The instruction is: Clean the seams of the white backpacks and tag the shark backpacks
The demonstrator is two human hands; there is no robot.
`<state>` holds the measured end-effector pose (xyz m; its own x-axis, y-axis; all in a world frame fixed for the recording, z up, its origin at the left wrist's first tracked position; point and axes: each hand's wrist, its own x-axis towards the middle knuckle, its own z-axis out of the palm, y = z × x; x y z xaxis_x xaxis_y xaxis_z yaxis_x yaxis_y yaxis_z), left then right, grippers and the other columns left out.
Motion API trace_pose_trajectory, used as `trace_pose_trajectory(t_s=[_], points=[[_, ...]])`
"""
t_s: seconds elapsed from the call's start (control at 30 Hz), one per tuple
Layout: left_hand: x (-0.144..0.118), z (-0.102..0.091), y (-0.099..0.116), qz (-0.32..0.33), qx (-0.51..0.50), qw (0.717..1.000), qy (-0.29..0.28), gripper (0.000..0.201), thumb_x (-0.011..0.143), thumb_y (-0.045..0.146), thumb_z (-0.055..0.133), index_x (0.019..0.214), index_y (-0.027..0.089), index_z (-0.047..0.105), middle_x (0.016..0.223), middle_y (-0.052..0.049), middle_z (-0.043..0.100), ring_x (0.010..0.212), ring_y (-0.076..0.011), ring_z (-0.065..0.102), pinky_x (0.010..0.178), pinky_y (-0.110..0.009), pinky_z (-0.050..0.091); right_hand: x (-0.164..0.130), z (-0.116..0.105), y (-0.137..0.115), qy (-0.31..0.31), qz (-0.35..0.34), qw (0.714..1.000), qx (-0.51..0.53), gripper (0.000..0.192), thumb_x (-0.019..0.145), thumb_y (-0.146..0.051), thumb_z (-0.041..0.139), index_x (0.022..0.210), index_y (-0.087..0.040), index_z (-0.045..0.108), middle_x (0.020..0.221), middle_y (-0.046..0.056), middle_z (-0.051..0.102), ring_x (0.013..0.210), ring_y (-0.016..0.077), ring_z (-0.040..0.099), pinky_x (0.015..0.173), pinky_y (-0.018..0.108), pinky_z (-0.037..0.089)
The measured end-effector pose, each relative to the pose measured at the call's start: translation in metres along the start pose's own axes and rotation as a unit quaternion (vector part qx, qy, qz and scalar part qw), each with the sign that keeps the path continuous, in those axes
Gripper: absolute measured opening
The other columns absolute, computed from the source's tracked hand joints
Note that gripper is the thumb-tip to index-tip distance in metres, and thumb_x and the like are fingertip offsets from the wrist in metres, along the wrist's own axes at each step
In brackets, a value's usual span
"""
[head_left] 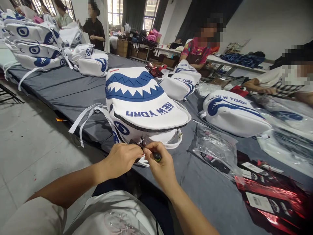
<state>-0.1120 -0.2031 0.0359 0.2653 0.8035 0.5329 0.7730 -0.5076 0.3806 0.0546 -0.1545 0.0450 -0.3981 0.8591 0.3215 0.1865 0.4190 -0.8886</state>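
A white backpack (137, 107) with blue wavy bands, white zigzag teeth and "NEW YORK" lettering lies at the table edge in front of me. At its near side, my left hand (124, 158) is closed, its fingertips pinching a small black piece (141, 142) whose kind I cannot make out. My right hand (161, 163) meets it there, thumb and fingers pinched at the same spot. Tucked in the right hand is a tool with a dark handle (157, 157) and a yellow-green ring; its working end is hidden. White straps (85, 119) trail off the backpack's left side.
More white backpacks (234, 112) lie to the right, and others are stacked (36, 49) at the far left. Clear plastic bags (215, 143) and shiny red-black packages (274, 195) cover the right side. Several people work around the grey-covered table (186, 182).
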Motion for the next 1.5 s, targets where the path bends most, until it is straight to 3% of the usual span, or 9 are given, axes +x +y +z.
trace_pose_trajectory(t_s=[0.37, 0.63, 0.77, 0.87, 0.97, 1.03, 1.2, 1.37, 1.5], points=[[0.005, 0.010, 0.000, 0.019, 0.077, 0.997, -0.019, 0.019, 0.096, 0.013, 0.043, 0.098, 0.020, 0.060, 0.091, 0.004, 0.073, 0.079, -0.0105, 0.070, 0.065, -0.025, 0.047, 0.002, -0.009, 0.008, 0.033, -0.012, 0.999, -0.019, 0.013, 0.088, -0.031, 0.065, 0.081, -0.021, 0.060, 0.063, -0.005, 0.058, 0.055, 0.0094, 0.052, 0.051, 0.019, 0.042], [0.010, 0.008, 0.002, 0.085, 0.097, 0.989, 0.068, 0.013, 0.099, 0.019, 0.047, 0.092, 0.017, 0.058, 0.089, 0.000, 0.073, 0.077, -0.0101, 0.069, 0.064, -0.024, 0.048, -0.005, -0.012, 0.002, 0.055, -0.007, 0.998, 0.000, 0.011, 0.089, -0.030, 0.067, 0.093, -0.021, 0.064, 0.068, -0.003, 0.064, 0.056, 0.0112, 0.059, 0.055, 0.022, 0.048], [0.030, -0.010, 0.002, 0.088, 0.143, 0.963, 0.212, 0.027, 0.094, 0.035, 0.061, 0.116, 0.019, 0.055, 0.124, -0.008, 0.069, 0.109, -0.0183, 0.065, 0.092, -0.031, 0.051, -0.021, -0.026, 0.017, 0.188, -0.060, 0.979, -0.044, 0.032, 0.089, -0.025, 0.066, 0.120, -0.023, 0.060, 0.107, 0.005, 0.070, 0.073, 0.0142, 0.069, 0.071, 0.029, 0.054], [0.053, -0.018, -0.002, 0.066, 0.238, 0.952, 0.180, 0.056, 0.090, 0.044, 0.064, 0.137, 0.020, 0.046, 0.147, -0.015, 0.051, 0.135, -0.0297, 0.049, 0.107, -0.046, 0.043, -0.028, -0.038, 0.057, 0.300, 0.038, 0.952, -0.048, 0.040, 0.082, -0.034, 0.069, 0.120, -0.023, 0.059, 0.117, 0.009, 0.066, 0.088, 0.0195, 0.069, 0.072, 0.031, 0.054], [0.071, -0.018, -0.013, 0.056, 0.253, 0.962, 0.085, 0.038, 0.093, 0.026, 0.057, 0.129, 0.015, 0.054, 0.130, -0.014, 0.065, 0.118, -0.0272, 0.062, 0.090, -0.039, 0.052, -0.027, -0.043, 0.105, 0.220, 0.304, 0.926, 0.038, 0.063, 0.061, -0.044, 0.075, 0.118, -0.024, 0.057, 0.116, 0.009, 0.064, 0.092, 0.0233, 0.066, 0.062, 0.030, 0.054], [0.074, -0.019, -0.023, 0.050, 0.232, 0.967, 0.097, 0.027, 0.089, 0.012, 0.050, 0.114, 0.013, 0.063, 0.106, -0.009, 0.074, 0.096, -0.0219, 0.071, 0.074, -0.033, 0.053, -0.022, -0.037, 0.127, 0.150, 0.390, 0.905, 0.077, 0.060, 0.054, -0.042, 0.074, 0.109, -0.024, 0.059, 0.107, 0.007, 0.066, 0.087, 0.0226, 0.065, 0.062, 0.030, 0.054], [0.065, -0.049, -0.059, 0.020, 0.185, 0.964, 0.192, 0.034, 0.077, 0.008, 0.048, 0.103, 0.019, 0.069, 0.098, -0.002, 0.077, 0.085, -0.0191, 0.073, 0.068, -0.029, 0.053, 0.017, 0.015, 0.139, 0.060, 0.375, 0.916, 0.130, 0.030, 0.055, -0.033, 0.070, 0.081, -0.019, 0.062, 0.077, 0.003, 0.065, 0.072, 0.0188, 0.062, 0.061, 0.029, 0.052], [0.079, -0.096, -0.093, -0.105, 0.319, 0.942, -0.004, 0.030, 0.090, 0.028, 0.053, 0.116, 0.023, 0.067, 0.110, -0.005, 0.074, 0.095, -0.0264, 0.071, 0.071, -0.034, 0.051, 0.089, 0.080, 0.133, -0.027, 0.345, 0.911, 0.226, 0.041, 0.055, -0.023, 0.070, 0.095, -0.020, 0.064, 0.075, -0.001, 0.062, 0.071, 0.0169, 0.059, 0.058, 0.028, 0.053], [0.124, -0.107, -0.126, -0.172, 0.414, 0.889, -0.095, 0.049, 0.092, 0.052, 0.055, 0.127, 0.019, 0.061, 0.117, -0.012, 0.070, 0.108, -0.0328, 0.065, 0.081, -0.039, 0.049, 0.121, 0.097, 0.120, -0.116, 0.336, 0.881, 0.313, 0.074, 0.052, -0.018, 0.077, 0.123, -0.025, 0.057, 0.110, 0.006, 0.065, 0.087, 0.0214, 0.065, 0.064, 0.037, 0.059]])
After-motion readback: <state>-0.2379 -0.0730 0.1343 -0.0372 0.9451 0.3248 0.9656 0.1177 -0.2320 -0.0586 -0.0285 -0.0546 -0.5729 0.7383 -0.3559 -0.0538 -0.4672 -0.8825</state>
